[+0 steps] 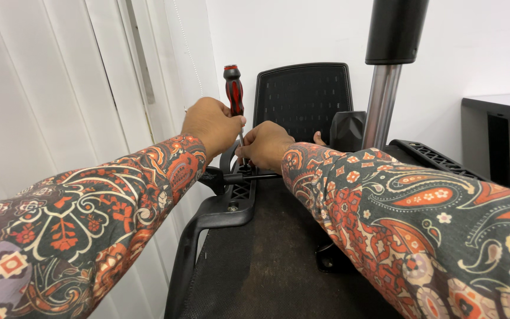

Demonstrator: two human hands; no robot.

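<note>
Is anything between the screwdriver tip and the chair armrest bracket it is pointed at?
Nothing visible blocks it. The left hand holds the red-and-black screwdriver upright, its shaft running straight down to the black armrest bracket. The right hand rests beside the shaft and hides the tip's contact point.

Bright, even indoor light; soft shadows, sharp focus, wide-angle bending at edges

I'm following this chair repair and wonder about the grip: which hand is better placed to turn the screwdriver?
The left hand, probably: its fingers already wrap the red and black screwdriver handle, held upright. The right hand sits lower, by the shaft's tip on the black chair frame, seemingly steadying it.
</note>
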